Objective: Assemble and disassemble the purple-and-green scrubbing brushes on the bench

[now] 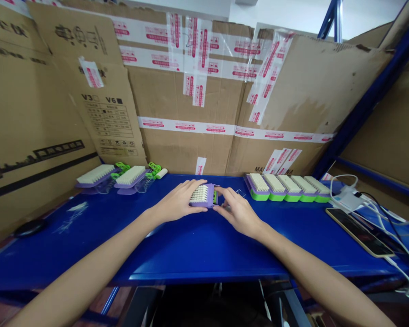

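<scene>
Between both hands, above the middle of the blue table, is a purple brush (200, 194) with cream bristles facing up. My left hand (179, 200) grips its bristle end, thumb along the near side and fingers over the far side. My right hand (236, 211) has its thumb and fingertips closed on the brush's right end, where a green part (215, 196) shows inside the purple body. The undersides of the brush and of both palms are hidden.
Two purple brush heads (131, 177) with loose green parts (153, 169) lie at the back left. Several purple-and-green brushes (276, 186) stand in a row at the back right. Far right are a phone (359, 232) and white cables (378, 211). Cardboard walls (191, 109) enclose the table (197, 250).
</scene>
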`<control>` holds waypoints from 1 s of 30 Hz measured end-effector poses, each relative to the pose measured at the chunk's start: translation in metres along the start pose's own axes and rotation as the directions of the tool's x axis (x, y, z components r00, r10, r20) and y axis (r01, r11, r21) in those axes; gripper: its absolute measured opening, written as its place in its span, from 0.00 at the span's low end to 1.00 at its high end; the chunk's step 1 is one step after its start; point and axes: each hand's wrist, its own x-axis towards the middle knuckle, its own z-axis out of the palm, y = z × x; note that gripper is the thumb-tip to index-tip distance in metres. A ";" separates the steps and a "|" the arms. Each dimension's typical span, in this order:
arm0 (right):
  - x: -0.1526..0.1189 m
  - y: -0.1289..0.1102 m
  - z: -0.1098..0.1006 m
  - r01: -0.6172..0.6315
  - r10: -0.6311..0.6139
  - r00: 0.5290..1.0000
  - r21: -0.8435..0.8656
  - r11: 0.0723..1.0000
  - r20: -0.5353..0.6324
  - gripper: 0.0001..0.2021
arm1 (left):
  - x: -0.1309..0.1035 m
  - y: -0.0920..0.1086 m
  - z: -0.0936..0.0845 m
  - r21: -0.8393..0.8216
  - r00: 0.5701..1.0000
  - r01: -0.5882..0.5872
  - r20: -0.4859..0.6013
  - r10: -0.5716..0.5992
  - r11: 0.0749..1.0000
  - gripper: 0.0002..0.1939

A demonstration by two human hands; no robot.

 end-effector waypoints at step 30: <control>0.001 0.007 0.004 0.072 -0.061 0.995 -0.154 0.985 0.074 0.01 | -0.002 -0.014 0.008 -0.022 0.998 0.017 0.055 -0.016 1.000 0.47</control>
